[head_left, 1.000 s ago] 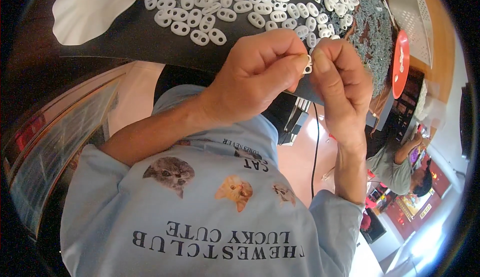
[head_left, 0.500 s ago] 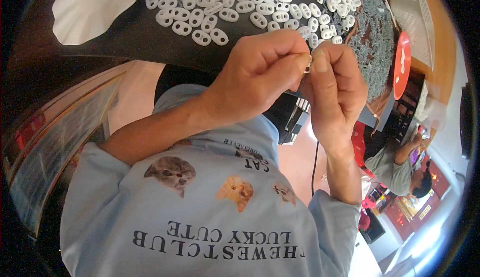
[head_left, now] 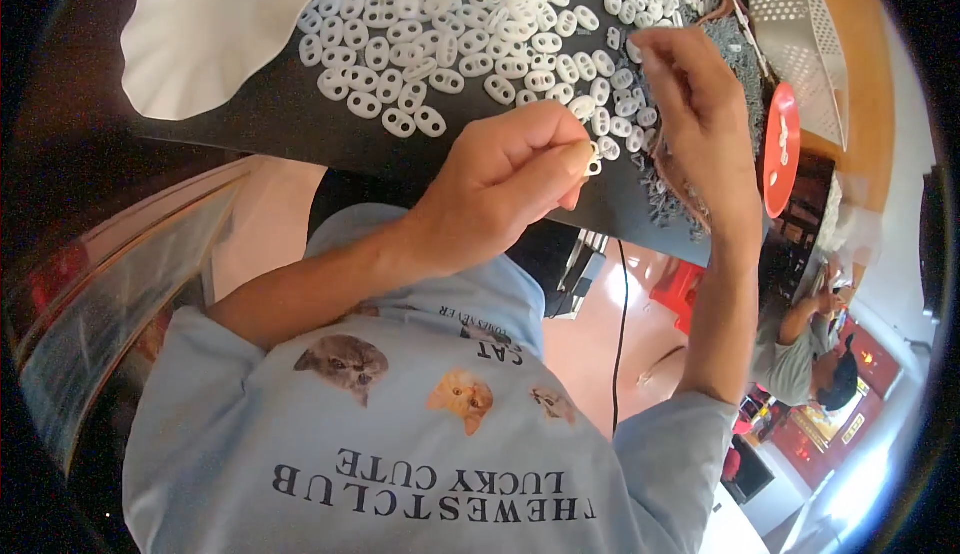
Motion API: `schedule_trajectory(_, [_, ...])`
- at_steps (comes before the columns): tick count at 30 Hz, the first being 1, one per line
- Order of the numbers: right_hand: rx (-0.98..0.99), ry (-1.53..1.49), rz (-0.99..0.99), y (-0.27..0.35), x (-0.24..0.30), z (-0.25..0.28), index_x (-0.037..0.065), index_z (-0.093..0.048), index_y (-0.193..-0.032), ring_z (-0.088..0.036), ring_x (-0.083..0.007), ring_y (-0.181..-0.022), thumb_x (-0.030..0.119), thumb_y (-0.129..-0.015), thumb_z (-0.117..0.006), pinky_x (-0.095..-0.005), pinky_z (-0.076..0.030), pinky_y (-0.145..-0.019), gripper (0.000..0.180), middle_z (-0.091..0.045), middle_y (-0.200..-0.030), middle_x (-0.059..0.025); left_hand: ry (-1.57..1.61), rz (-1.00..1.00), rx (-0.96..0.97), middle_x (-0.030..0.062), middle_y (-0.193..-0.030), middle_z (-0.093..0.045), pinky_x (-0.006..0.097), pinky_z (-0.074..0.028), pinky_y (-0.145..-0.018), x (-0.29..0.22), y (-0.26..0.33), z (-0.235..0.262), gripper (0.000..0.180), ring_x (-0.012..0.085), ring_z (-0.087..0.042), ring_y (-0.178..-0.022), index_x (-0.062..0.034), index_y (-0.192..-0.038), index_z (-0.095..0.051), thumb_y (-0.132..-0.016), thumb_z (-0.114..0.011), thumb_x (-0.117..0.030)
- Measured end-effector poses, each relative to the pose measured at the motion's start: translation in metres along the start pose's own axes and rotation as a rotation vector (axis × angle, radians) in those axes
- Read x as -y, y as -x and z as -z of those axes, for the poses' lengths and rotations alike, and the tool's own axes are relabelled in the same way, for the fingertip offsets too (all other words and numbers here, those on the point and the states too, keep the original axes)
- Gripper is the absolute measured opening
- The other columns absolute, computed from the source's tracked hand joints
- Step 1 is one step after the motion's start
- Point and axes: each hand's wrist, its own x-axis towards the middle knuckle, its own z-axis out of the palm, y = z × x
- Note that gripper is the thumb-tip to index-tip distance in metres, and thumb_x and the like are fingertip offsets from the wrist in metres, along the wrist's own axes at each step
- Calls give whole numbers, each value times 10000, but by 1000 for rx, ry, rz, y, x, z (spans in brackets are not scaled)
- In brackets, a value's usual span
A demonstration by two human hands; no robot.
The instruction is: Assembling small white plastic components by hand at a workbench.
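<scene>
My left hand is closed in a pinch on a small white two-hole plastic piece, which pokes out past the thumb and forefinger. Most of that piece is hidden by the fingers. My right hand reaches over the right side of the dark table, its thumb and forefinger apart. Its fingertips are beside loose white pieces, and whether they touch one is hard to tell. Many oval white two-hole pieces lie spread and heaped in front of my hands. Small grey parts, like springs, lie piled under and beside my right wrist.
A white scalloped dish stands at the far left of the table. Right of the grey pile are a red plate with white bits and a white perforated basket. Another person sits farther right. A black cable hangs below the table edge.
My right hand has left my left hand and moved away over the table, its fingers parting. My left hand keeps its pinch on the white piece. The whole view has shifted slightly.
</scene>
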Motion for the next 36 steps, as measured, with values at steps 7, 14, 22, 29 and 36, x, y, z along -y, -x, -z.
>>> schedule_trajectory(7, [52,387,313,-51,-26,-15,29,-603,-997,-532,-221,-710,39,-863,-553,-283,-419,-645,143,-516,-800,-87,7,-10,23,11,-714,-519,171,-314,-466,2,0,-1,144,24,-373,-533,-23,-925,-519,-955,-454,-147])
schedule_trajectory(14, [173,217,144,-56,-10,4,21,-599,-995,-504,-171,-680,42,-861,-564,-259,-405,-631,140,-502,-788,-62,-62,35,43,-7,-718,-512,175,-309,-488,-2,-2,3,138,18,-373,-556,-35,-927,-524,-952,-462,-156])
schedule_trajectory(22, [152,280,257,-54,-22,10,13,-599,-988,-492,-144,-678,35,-857,-567,-258,-400,-630,137,-489,-778,-53,-84,18,44,-11,-718,-516,177,-314,-498,-1,-2,2,145,19,-377,-561,-40,-915,-530,-951,-461,-162])
schedule_trajectory(29, [171,228,143,-57,9,11,5,-617,-887,-561,-300,-718,-2,-799,-585,-357,-441,-620,94,-543,-783,-148,-86,-3,17,-11,-717,-519,177,-321,-503,0,0,2,152,21,-386,-567,-35,-910,-536,-950,-465,-163])
schedule_trajectory(36, [179,217,176,-50,4,13,22,-620,-903,-566,-294,-726,-1,-796,-588,-360,-447,-629,114,-548,-777,-135,-108,-1,29,-7,-720,-524,178,-328,-510,-1,-1,1,158,23,-396,-575,-31,-908,-538,-951,-468,-167])
